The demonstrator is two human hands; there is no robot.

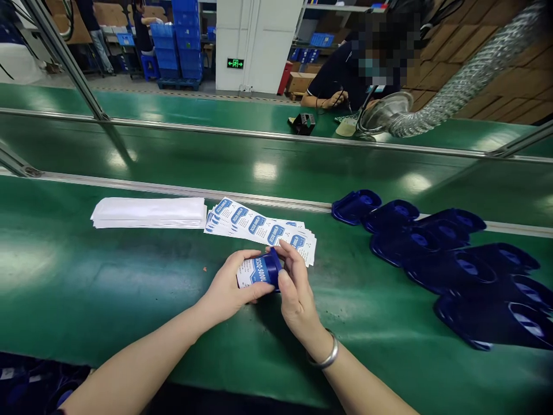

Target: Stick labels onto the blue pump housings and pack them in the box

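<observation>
My left hand [228, 285] and my right hand [294, 288] both grip one small dark blue plastic part [264, 271] with a white and blue label wrapped on it, just above the green belt [129, 276]. The left fingers curl round the labelled end; the right thumb and fingers pinch the blue end. A fanned stack of white and blue labels [263, 229] lies right behind my hands. A silver bangle [325, 357] sits on my right wrist.
A stack of white strips [149, 212] lies at the left of the labels. Several dark blue plastic parts [449, 253] overlap in a row at the right. Across the far belt a person in dark clothes [345, 78] works beside a silver flexible duct [466, 80].
</observation>
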